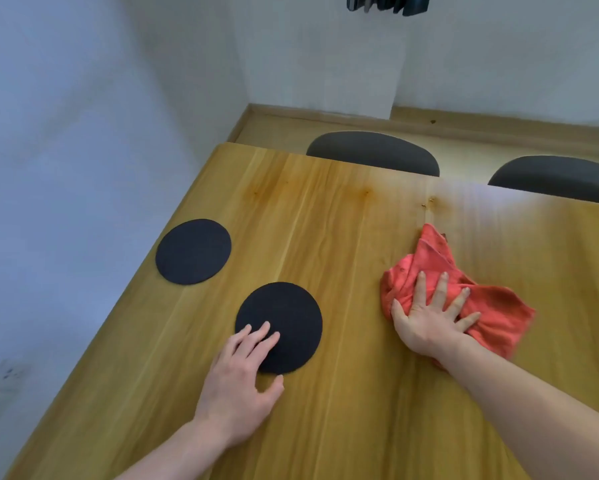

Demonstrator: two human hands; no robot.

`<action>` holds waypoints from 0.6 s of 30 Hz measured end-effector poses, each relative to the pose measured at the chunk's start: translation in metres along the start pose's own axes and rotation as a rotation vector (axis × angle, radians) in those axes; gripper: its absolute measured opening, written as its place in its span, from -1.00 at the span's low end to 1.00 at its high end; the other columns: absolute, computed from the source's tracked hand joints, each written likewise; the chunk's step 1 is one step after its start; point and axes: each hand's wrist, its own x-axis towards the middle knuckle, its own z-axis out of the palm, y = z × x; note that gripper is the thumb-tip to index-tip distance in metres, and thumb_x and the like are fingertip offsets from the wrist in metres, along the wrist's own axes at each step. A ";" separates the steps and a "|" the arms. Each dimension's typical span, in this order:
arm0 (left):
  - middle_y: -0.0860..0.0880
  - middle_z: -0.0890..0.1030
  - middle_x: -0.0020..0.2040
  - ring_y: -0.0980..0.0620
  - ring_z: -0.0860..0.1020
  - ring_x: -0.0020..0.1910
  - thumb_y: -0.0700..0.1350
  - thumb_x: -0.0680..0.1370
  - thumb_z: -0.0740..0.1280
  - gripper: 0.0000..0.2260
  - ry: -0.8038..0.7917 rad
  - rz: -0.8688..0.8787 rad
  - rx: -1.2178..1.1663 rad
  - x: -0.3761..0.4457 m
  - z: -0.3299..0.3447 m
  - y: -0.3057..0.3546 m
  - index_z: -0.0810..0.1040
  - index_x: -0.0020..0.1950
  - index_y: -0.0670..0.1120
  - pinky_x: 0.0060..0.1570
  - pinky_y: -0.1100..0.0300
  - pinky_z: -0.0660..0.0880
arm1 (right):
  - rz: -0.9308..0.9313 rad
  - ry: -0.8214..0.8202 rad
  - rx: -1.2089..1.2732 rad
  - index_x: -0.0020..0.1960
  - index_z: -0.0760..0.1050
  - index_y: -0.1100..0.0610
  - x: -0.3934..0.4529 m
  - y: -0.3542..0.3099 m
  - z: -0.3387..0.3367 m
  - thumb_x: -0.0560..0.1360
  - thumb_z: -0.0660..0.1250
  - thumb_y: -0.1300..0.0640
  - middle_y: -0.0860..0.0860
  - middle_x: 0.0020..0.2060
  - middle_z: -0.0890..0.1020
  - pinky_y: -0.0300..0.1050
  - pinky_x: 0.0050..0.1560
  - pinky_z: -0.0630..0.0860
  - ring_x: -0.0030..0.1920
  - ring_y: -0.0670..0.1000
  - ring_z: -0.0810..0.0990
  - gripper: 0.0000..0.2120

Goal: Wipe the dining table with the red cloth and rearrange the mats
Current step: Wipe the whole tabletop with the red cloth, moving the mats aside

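Wiping is the step in hand, judging by the layout. Right hand (pixel 429 320) lies flat on the red cloth (pixel 464 299), fingers spread and straight, palm pressing the bunched fabric onto the dining table (pixel 343 237). A spread palm puts load across the wad rather than 1 edge, so this reads as a push-wipe hold, not a pinch. The cloth sits at about 3 o'clock from the table's visible middle, on the bare wood.

Left hand (pixel 242 372) rests with straight fingertips on the near mat (pixel 280 323), thumb off the mat on the wood at its 6 o'clock edge. Nothing is curled around it. My read: the fingers pin or slide the mat so it stays out of the cloth's path, and a flat disc moves more easily by friction than by lifting.

The hands are well apart, each on its own item.

Far mat (pixel 193 251) lies at about 10 o'clock from the near mat, near the table's left edge, untouched. The 2 mats are apart, not overlapping, both parked on the left, which leaves the right side open for wiping. Rearranging looks not yet done.

2 dark chair backs (pixel 374 150) stand beyond the far edge at 12 to 1 o'clock.
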 end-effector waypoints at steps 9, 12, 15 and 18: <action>0.38 0.49 0.36 0.28 0.41 0.33 0.34 0.45 0.33 -0.51 -0.206 0.403 0.021 -0.052 0.023 0.024 0.53 0.37 0.29 0.40 0.27 0.29 | -0.303 0.008 -0.055 0.62 -0.40 -0.07 -0.009 -0.076 0.019 0.59 -0.09 -0.36 0.09 0.56 -0.47 0.51 0.39 -0.44 0.49 0.37 -0.54 -0.22; 0.39 0.46 0.37 0.37 0.30 0.39 0.21 0.54 0.32 -0.60 -0.117 0.341 -0.115 -0.020 0.004 0.026 0.54 0.38 0.24 0.47 0.29 0.16 | -0.328 0.014 -0.051 0.62 -0.40 -0.08 -0.007 -0.076 0.021 0.59 -0.08 -0.35 0.06 0.55 -0.49 0.50 0.40 -0.45 0.48 0.34 -0.55 -0.21; 0.32 0.34 0.47 0.31 0.23 0.48 0.14 0.55 0.34 -0.62 0.110 0.150 -0.123 0.030 -0.022 0.003 0.50 0.38 0.22 0.53 0.11 0.25 | -0.323 0.008 -0.058 0.61 -0.42 -0.08 -0.007 -0.075 0.019 0.59 -0.09 -0.36 0.06 0.54 -0.50 0.50 0.40 -0.46 0.48 0.34 -0.57 -0.21; 0.13 0.15 0.62 0.06 0.11 0.60 0.15 0.56 0.34 -0.45 0.179 -0.083 0.046 0.084 -0.054 -0.030 0.34 0.54 0.14 0.57 -0.08 0.19 | -0.312 -0.010 -0.059 0.61 -0.43 -0.07 -0.006 -0.078 0.017 0.59 -0.09 -0.36 0.06 0.53 -0.52 0.50 0.40 -0.44 0.47 0.34 -0.57 -0.21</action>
